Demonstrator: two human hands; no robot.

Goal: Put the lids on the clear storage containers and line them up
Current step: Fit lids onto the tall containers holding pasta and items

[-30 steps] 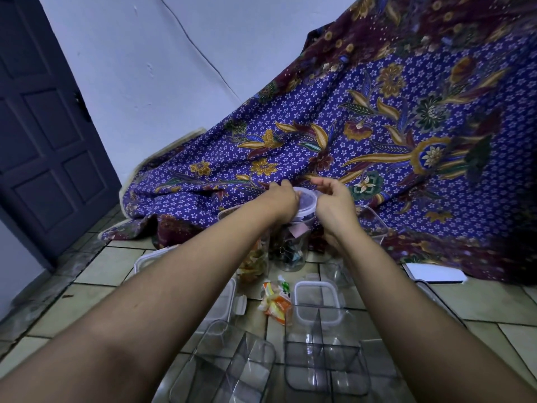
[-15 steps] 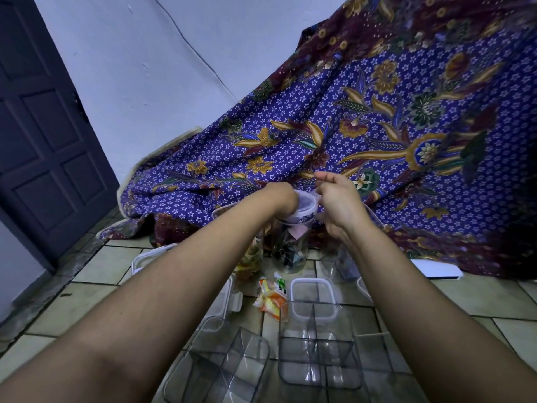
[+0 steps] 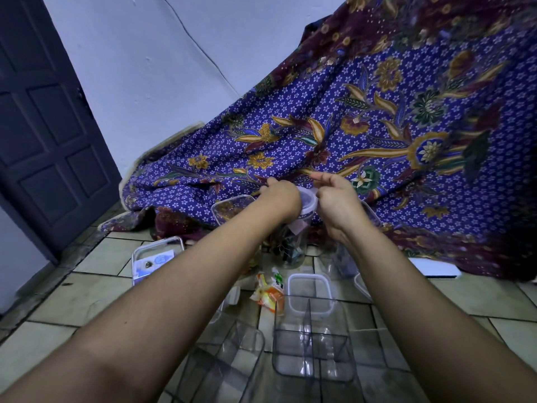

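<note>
A tall clear jar (image 3: 292, 245) stands upright on the tiled floor (image 3: 96, 257), straight ahead between both outstretched arms. The left hand (image 3: 280, 199) and right hand (image 3: 337, 202) press on opposite edges of its white lid (image 3: 308, 200), fingers curled over the rim. Each hand is about equally near.

Round lid (image 3: 307, 199) mostly covered by left hand (image 3: 283, 196) and right hand (image 3: 337, 199); grip on it cannot be judged. Jar (image 3: 292, 245) contents dark, unidentifiable. Container at 9 o'clock of jar (image 3: 232, 209) partly hidden behind left forearm. Both forearms cut off by bottom edge. Snack packet (image 3: 268, 293) print too small to be read.
</note>
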